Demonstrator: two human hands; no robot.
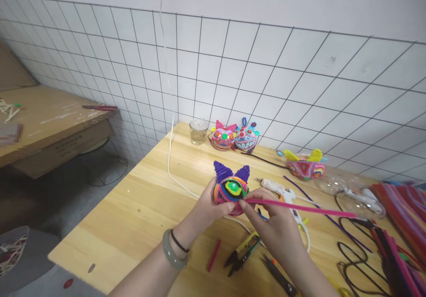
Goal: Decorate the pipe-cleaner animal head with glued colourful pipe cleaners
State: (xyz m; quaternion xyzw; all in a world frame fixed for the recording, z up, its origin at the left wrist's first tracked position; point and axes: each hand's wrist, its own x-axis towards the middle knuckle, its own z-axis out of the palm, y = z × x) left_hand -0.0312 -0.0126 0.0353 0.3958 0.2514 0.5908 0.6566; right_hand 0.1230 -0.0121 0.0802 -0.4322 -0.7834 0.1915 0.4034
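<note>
My left hand point(213, 206) grips a round, many-coloured pipe-cleaner figure point(232, 189) with purple pointed ears and a green-yellow eye. My right hand point(269, 215) pinches a long pink pipe cleaner point(306, 207) against the figure's lower front. The pink strand's free end stretches off to the right. Below the hands lie thread snips point(242, 249) with yellow and green handles and a short pink piece point(214, 255). Under my right wrist is a dark pair of tweezers or scissors point(278, 274), partly hidden.
A white glue gun point(281, 191) lies behind my right hand. Finished-looking figures point(223, 136) and a glass point(199, 132) stand along the tiled wall. A yellow-eared figure point(305, 164), clear plastic balls point(359, 196), black cords and pipe-cleaner bundles point(401, 217) are at right. A bin point(29, 259) sits on the floor left.
</note>
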